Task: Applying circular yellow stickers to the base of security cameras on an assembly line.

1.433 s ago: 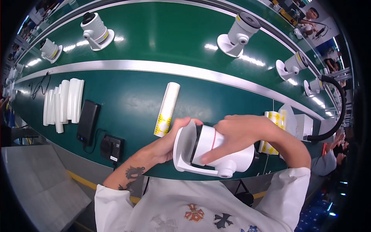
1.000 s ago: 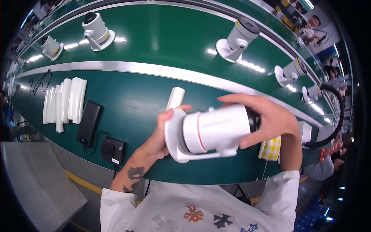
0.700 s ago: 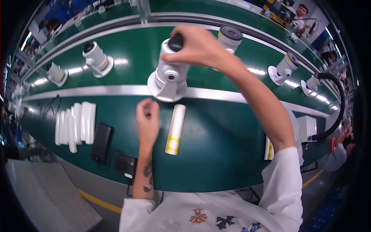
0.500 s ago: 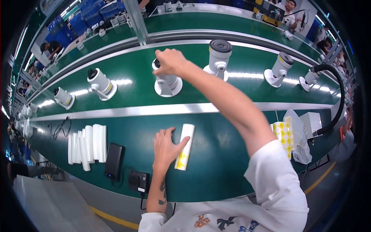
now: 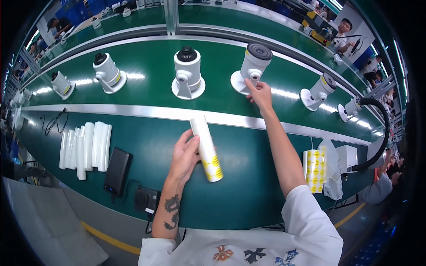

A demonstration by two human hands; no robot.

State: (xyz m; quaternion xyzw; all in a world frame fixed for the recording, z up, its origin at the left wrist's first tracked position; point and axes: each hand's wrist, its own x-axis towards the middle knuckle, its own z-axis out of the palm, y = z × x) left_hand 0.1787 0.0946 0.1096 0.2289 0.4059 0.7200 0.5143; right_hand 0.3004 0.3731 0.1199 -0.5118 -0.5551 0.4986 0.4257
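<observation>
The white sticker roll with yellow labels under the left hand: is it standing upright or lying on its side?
Lying on its side: the white sticker roll stretches lengthwise along the green table.

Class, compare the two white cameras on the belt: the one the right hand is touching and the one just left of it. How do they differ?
The touched camera tilts, and its ribbed dark cap is wide and flat; the right hand is at its base. The middle camera stands upright, untouched, with a small domed black cap. Both are white on round bases.
</observation>
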